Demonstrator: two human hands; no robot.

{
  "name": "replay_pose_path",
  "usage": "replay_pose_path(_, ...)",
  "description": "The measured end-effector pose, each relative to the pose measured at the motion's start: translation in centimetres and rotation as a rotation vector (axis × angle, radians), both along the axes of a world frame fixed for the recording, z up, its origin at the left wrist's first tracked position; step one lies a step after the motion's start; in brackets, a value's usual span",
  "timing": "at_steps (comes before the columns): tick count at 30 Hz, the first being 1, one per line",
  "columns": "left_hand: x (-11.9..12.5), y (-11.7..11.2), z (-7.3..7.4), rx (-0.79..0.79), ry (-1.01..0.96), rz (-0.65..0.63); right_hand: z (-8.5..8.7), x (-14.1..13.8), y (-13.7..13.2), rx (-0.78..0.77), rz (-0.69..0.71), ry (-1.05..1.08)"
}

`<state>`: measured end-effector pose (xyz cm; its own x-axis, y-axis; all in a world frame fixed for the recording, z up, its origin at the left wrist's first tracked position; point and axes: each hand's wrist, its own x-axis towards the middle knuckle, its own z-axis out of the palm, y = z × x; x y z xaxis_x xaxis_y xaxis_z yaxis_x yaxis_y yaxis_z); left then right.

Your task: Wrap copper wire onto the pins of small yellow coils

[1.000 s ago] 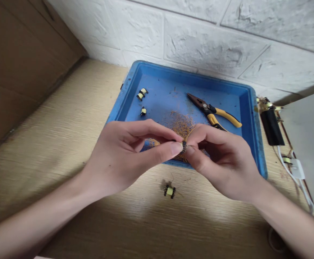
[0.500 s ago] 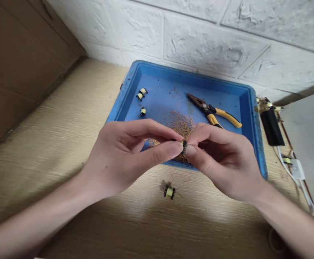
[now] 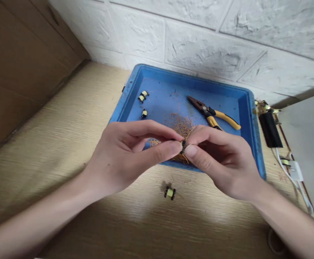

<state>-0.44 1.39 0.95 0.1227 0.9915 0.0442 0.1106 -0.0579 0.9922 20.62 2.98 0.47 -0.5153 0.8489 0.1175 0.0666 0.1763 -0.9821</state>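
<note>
Over the front rim of a blue tray [image 3: 250,108], my left hand [image 3: 127,154] pinches a small transformer [image 3: 183,144] with a black pinned bobbin and yellow tape, mostly covered by the fingertips. My right hand [image 3: 224,158] is closed thumb against forefinger at the transformer's pin end; whether a thin wire is between those fingers is too small to tell. Just below the hands, another small transformer [image 3: 170,193] with loose wire ends lies on the table. Behind the hands a heap of copper-coloured wire scraps [image 3: 182,124] lies in the tray.
Long-nose pliers [image 3: 205,109] with yellow and black handles rest in the tray. Three small transformers [image 3: 144,113] sit at its left side. To the right are a black cylindrical item [image 3: 270,129], a white cable [image 3: 282,162] and more parts. A white brick-patterned wall [image 3: 200,46] stands behind.
The view has shifted slightly, so the tray appears a little lower. The right thumb has shifted slightly at the pin end; both hands stay on the transformer.
</note>
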Motion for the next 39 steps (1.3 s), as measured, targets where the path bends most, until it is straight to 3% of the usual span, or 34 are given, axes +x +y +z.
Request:
replay_pose_path(18, -0.2, 0.0, -0.8, -0.011, 0.086, 0.009, -0.1, -0.5, 0.2, -0.077, -0.098, 0.002)
replay_pose_path(27, 0.1, 0.4, -0.2, -0.020, 0.041, 0.018, -0.7, -0.5, 1.0, -0.099, -0.365, 0.109)
replay_pose_path(33, -0.2, 0.3, -0.5, 0.047, 0.204, -0.042, -0.9, -0.4, 0.5, 0.046, -0.202, 0.120)
replay_pose_path(39, -0.3, 0.5, -0.4, -0.030, 0.186, -0.045, -1.5, -0.4, 0.5, -0.034, -0.124, 0.142)
